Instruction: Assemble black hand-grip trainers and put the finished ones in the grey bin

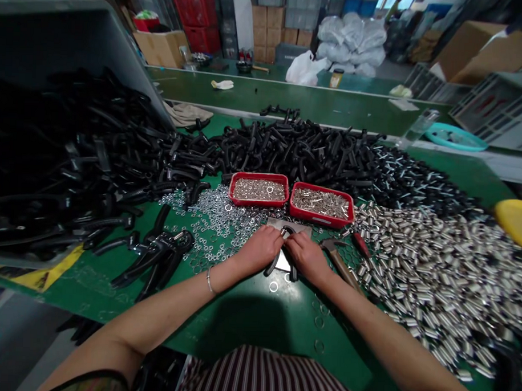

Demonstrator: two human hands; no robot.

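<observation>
Fingers of the left hand (262, 246) and right hand (306, 254) pinch a black two-legged fitting (293, 271) between them, over the metal plate (283, 262) at the near middle of the green table (301, 322). Two red trays (258, 203) stand just beyond; a claw hammer (343, 268) lies right of the right hand, silvery sleeves (447, 265) heaped farther right.

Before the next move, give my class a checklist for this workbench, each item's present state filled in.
1. Left hand and right hand on the black forked part: ok.
2. Metal plate beneath it: ok.
3. Claw hammer unheld, right of the plate: ok.
4. Red trays stocked with small metal parts: ok.
5. Near tabletop free of loose metal rings: not ok.
6. Fit at the part's grasped end: cannot tell, partly hidden.
</observation>
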